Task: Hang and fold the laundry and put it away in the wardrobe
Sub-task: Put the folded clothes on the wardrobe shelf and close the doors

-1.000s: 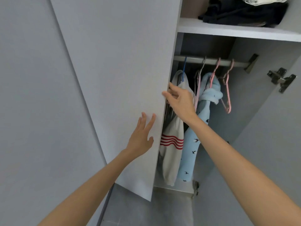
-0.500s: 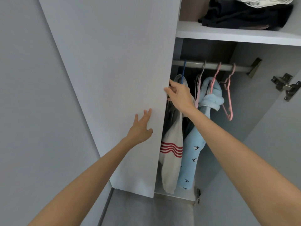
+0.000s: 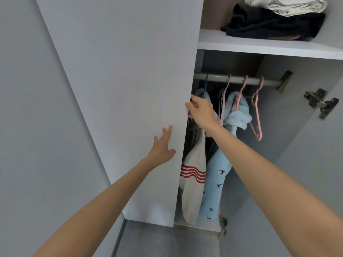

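Observation:
The grey left wardrobe door (image 3: pixel 130 89) stands partly across the opening. My left hand (image 3: pixel 162 145) lies flat on its front near the free edge, fingers spread. My right hand (image 3: pixel 201 111) curls its fingers around that edge from the inside. Behind it a rail (image 3: pixel 237 79) carries a white garment with red stripes (image 3: pixel 194 175) on a blue hanger (image 3: pixel 205 86), a light blue garment with small bird prints (image 3: pixel 216 184) on a pink hanger, and an empty pink hanger (image 3: pixel 257 115).
A shelf (image 3: pixel 269 47) above the rail holds folded dark clothes (image 3: pixel 274 25) with a white folded piece (image 3: pixel 295 5) on top. The right door (image 3: pixel 315 173) is swung open, its hinge (image 3: pixel 322 103) showing. Grey floor (image 3: pixel 167 242) lies below.
The left door has swung further across the opening. My right hand has slid up along its edge and closed on it; my left hand moved up the door's face.

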A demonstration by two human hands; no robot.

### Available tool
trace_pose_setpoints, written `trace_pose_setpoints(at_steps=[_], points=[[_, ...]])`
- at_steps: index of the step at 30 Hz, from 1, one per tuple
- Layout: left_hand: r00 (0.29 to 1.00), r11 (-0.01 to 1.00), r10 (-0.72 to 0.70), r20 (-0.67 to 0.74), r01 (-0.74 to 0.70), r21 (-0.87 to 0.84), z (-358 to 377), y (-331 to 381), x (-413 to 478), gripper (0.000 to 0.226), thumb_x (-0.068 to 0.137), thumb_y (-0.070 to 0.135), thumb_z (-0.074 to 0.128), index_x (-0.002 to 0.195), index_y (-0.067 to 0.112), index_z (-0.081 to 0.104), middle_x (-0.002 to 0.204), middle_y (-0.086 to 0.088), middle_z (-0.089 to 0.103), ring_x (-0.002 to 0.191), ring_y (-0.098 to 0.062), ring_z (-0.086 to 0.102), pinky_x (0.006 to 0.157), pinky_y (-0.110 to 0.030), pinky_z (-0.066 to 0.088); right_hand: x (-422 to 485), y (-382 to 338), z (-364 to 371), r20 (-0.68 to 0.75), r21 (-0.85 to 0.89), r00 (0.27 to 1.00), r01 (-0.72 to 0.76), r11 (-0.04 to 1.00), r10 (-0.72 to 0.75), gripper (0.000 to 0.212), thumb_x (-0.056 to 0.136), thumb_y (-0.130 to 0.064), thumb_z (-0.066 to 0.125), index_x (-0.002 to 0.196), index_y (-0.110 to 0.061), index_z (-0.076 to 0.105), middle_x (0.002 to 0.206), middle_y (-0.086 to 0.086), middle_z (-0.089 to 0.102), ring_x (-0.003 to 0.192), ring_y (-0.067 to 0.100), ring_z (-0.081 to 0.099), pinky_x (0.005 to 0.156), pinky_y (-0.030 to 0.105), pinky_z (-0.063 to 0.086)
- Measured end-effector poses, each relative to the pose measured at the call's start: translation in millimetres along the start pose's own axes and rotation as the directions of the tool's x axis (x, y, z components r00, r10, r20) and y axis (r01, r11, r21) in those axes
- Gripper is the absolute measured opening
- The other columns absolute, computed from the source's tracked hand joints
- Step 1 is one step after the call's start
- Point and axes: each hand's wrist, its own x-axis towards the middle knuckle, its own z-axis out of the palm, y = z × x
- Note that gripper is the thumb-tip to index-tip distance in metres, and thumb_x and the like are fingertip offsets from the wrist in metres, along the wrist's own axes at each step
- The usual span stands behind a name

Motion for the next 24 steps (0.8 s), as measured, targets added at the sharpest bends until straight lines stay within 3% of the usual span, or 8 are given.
trace_pose_setpoints(at_steps=[3,7,12,16,20,24], points=[[0.997,0.999,0.043,-0.056,-0.044,-0.018,-11.9,0.8,-7.4,0.082,0.096,0.014,0.05,0.15,0.029,-0.009,0.159,0.0,0.006,0.145,-0.027,0.013,0.119,-0.044,0.011,-8.3,-3.0,-2.3,-0.026,0.043,0.994,-0.104,0.994,0.105,0.038,0.098,-0.013,0.046,0.136,-0.012,0.051,0.122,0.008,0.064,0.101,0.016,0.062,0.088,0.034,0.055],[0.974,0.99,0.136,-0.179,-0.141,-0.019,-39.8,9.9,-19.7,0.075,0.095,0.018,0.052,0.151,0.03,0.004,0.155,0.003,0.025,0.137,-0.021,0.033,0.108,-0.033,0.031,-34.5,-8.4,-11.8,-0.078,0.041,0.986,-0.144,0.989,0.147,0.039,0.098,-0.017,0.046,0.137,-0.015,0.049,0.129,0.008,0.058,0.116,0.024,0.056,0.1,0.043,0.047],[0.939,0.966,0.235,-0.252,-0.253,-0.043,-69.6,27.0,-46.9,0.067,0.095,0.02,0.052,0.149,0.034,0.016,0.151,0.002,0.034,0.136,-0.021,0.036,0.102,-0.025,0.03,-80.7,-26.8,-27.5,-0.184,0.059,0.975,-0.114,0.992,0.123,0.03,0.099,-0.017,0.046,0.127,-0.016,0.057,0.127,-0.001,0.058,0.116,0.02,0.056,0.101,0.042,0.046],[0.911,0.935,0.312,-0.272,-0.344,-0.082,-83.6,46.5,-80.8,0.064,0.095,0.02,0.052,0.148,0.035,0.02,0.151,0.003,0.035,0.137,-0.019,0.035,0.106,-0.03,0.032,-121.2,-54.8,-39.7,-0.276,0.055,0.958,-0.061,0.997,0.074,0.027,0.099,-0.016,0.048,0.124,-0.015,0.058,0.114,-0.009,0.058,0.111,0.016,0.057,0.1,0.036,0.047],[0.893,0.896,0.376,-0.248,-0.419,-0.149,-90.7,64.9,-114.7,0.062,0.095,0.018,0.052,0.148,0.033,0.023,0.149,0.001,0.038,0.135,-0.02,0.038,0.106,-0.031,0.033,-166.9,-81.5,-52.8,-0.362,0.005,0.931,-0.043,0.999,0.042,0.031,0.097,-0.012,0.048,0.126,-0.015,0.058,0.124,-0.005,0.059,0.101,0.009,0.058,0.089,0.025,0.05],[0.862,0.841,0.457,-0.218,-0.499,-0.21,-86.5,91.0,-144.6,0.061,0.095,0.016,0.052,0.148,0.029,0.025,0.149,0.0,0.039,0.135,-0.021,0.038,0.101,-0.024,0.032,-216.2,-107.6,-72.7,-0.449,-0.057,0.893,-0.025,0.998,-0.004,0.029,0.096,-0.011,0.048,0.122,-0.019,0.059,0.122,-0.008,0.061,0.094,0.005,0.059,0.084,0.02,0.05]])
